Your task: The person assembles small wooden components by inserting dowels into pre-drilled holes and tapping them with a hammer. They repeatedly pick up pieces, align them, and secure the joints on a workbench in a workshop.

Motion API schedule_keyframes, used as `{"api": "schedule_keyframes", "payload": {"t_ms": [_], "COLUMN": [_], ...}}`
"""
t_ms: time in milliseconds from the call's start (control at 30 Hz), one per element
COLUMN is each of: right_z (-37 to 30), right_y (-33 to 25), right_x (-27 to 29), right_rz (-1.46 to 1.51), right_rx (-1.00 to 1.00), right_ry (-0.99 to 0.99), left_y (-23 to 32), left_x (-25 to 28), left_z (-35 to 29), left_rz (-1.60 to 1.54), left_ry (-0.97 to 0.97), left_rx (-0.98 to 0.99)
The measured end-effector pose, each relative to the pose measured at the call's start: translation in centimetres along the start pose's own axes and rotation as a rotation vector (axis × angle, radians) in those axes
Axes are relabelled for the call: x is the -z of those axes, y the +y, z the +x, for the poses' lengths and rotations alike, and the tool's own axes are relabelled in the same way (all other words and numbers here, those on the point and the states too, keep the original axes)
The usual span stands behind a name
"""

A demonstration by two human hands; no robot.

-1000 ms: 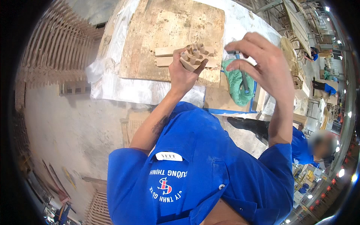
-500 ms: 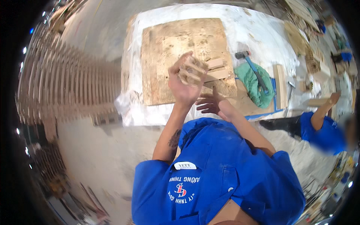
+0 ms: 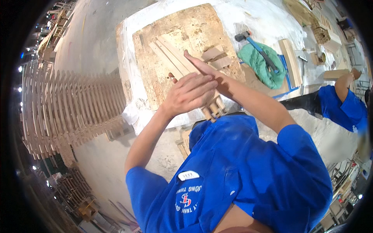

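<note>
A bundle of several pale wooden slats slants over the worn plywood board, its far end pointing up and left. Narrower rounded ends stick out close to my blue shirt. My left hand is closed over the near part of the bundle, fingers laid across the top. Against the right side of the slats presses my right hand, its thumb stretched along them and its other fingers mostly hidden. Two short wooden blocks lie on the board just right of the bundle.
A hammer with a blue and black handle rests on a green cloth. Beyond it lie a wooden board strip and a metal tool. Many slats stand in a stack at left. A co-worker's arm reaches in at right.
The bundle was upright, end toward me, in my left hand, with my right hand open and apart. Now it is tipped lengthwise and both hands are around it.
</note>
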State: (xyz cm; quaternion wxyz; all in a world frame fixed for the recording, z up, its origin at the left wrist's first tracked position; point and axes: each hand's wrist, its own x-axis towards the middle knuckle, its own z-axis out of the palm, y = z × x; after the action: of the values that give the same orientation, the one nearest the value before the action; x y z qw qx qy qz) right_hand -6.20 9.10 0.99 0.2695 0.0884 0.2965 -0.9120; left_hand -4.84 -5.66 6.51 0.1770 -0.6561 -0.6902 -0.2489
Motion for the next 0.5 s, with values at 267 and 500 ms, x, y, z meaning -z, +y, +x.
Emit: {"api": "schedule_keyframes", "payload": {"t_ms": [267,500], "right_z": [4.2,10.3], "right_y": [-3.2,-4.5], "right_x": [-1.0,-2.3], "right_rz": [-0.423,-0.711], "right_rx": [0.363,0.933], "right_ry": [0.369,0.269], "left_y": [-6.3,-13.9], "left_x": [4.3,1.6], "left_z": [-8.4,1.5], "left_rz": [0.113,-0.789], "left_ry": [-0.261,0.612], "left_rx": [0.622,1.013]}}
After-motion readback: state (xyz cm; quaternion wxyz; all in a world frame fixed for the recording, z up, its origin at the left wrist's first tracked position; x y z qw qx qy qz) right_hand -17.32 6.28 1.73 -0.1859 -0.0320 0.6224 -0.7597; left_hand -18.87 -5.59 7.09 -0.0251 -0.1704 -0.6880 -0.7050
